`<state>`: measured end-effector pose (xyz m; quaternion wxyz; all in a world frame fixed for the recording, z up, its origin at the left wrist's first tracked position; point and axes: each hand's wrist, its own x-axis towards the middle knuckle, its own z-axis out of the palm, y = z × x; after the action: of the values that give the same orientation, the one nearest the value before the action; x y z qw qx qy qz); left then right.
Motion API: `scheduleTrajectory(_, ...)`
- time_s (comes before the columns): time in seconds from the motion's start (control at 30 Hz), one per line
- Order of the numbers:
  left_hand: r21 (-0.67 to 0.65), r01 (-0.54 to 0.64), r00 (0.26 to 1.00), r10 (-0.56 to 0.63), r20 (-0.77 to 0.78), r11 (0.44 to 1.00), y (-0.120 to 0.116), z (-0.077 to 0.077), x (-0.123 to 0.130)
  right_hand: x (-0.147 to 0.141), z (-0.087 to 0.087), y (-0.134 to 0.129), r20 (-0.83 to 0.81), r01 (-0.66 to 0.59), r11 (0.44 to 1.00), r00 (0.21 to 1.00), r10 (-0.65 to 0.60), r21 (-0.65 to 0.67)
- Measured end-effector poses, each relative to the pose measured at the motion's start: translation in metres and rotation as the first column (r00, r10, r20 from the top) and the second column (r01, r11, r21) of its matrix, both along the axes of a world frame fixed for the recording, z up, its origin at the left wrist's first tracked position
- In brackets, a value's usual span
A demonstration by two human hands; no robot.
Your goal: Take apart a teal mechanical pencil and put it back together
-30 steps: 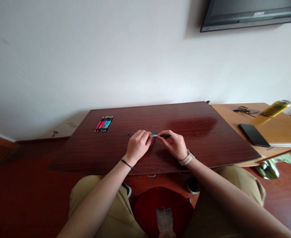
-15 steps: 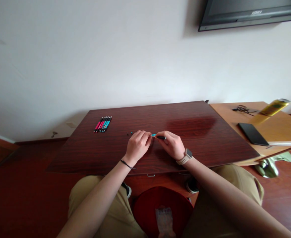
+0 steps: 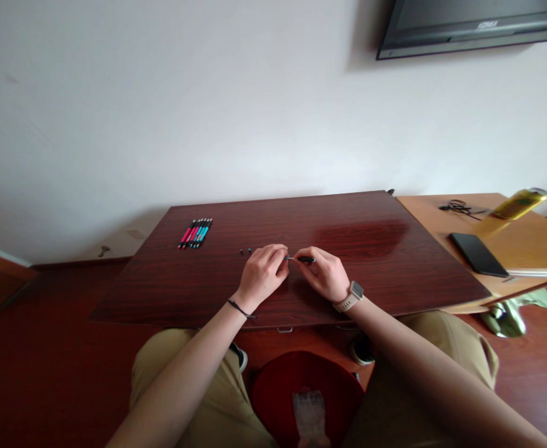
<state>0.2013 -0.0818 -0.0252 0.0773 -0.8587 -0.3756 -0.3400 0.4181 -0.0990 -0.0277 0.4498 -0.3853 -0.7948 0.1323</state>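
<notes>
My left hand (image 3: 264,267) is closed in a pinch around a blue pen part, almost wholly hidden by the fingers. Facing it, my right hand (image 3: 323,272) grips a black pen part (image 3: 307,259). A thin, pale shaft (image 3: 290,257) bridges the small gap between the fingertips of both hands. Just left of my left hand lie two tiny pen pieces, a dark one (image 3: 242,252) and a blue-tipped one (image 3: 249,251). Farther left, several pens (image 3: 195,234) with pink and blue barrels lie side by side in a row.
The dark red wooden table (image 3: 348,218) has a lighter wooden table (image 3: 417,208) against its right side. On that one are a black phone (image 3: 478,254), a coiled cable (image 3: 460,207) and a yellow can (image 3: 521,203). A red stool (image 3: 268,392) is below me.
The blue part that showed between my hands is now mostly covered by my left fingers, and a thin shaft shows in the gap. The view has shifted slightly.
</notes>
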Motion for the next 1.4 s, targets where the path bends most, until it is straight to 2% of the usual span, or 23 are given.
scheduleTrajectory(0.27,-0.003,0.018,0.999,-0.018,-0.049,1.000,0.002,-0.002,-0.001,0.000,-0.001,-0.001,0.013,-0.010,1.000,1.000,0.010,-0.020)
scheduleTrajectory(0.4,-0.024,0.046,0.995,-0.048,-0.090,0.999,0.002,-0.002,-0.001,-0.002,-0.004,0.004,-0.061,-0.029,0.991,0.998,0.021,-0.133)
scheduleTrajectory(0.6,-0.097,0.021,1.000,-0.022,-0.014,0.995,0.005,-0.003,-0.005,-0.002,-0.011,0.017,-0.368,-0.224,0.905,0.926,0.083,-0.361)
scheduleTrajectory(0.77,-0.152,0.046,0.997,-0.037,0.066,0.987,0.006,-0.003,-0.009,0.000,-0.013,0.022,-0.504,-0.310,0.830,0.863,0.040,-0.464)
scheduleTrajectory(0.9,-0.167,0.063,0.993,-0.045,0.109,0.984,0.007,-0.002,-0.010,0.002,-0.015,0.022,-0.584,-0.344,0.804,0.811,-0.006,-0.486)
scheduleTrajectory(1.0,-0.182,0.077,0.987,-0.049,0.152,0.980,0.007,-0.001,-0.010,0.002,-0.015,0.023,-0.600,-0.353,0.797,0.800,-0.015,-0.490)
scheduleTrajectory(1.17,-0.229,0.176,0.961,-0.117,0.252,0.957,0.008,0.000,-0.011,0.001,-0.015,0.023,-0.595,-0.384,0.783,0.803,0.022,-0.489)
scheduleTrajectory(1.4,-0.272,0.227,0.928,-0.123,0.352,0.935,0.011,0.001,-0.014,0.004,-0.014,0.024,-0.511,-0.274,0.854,0.859,0.010,-0.443)
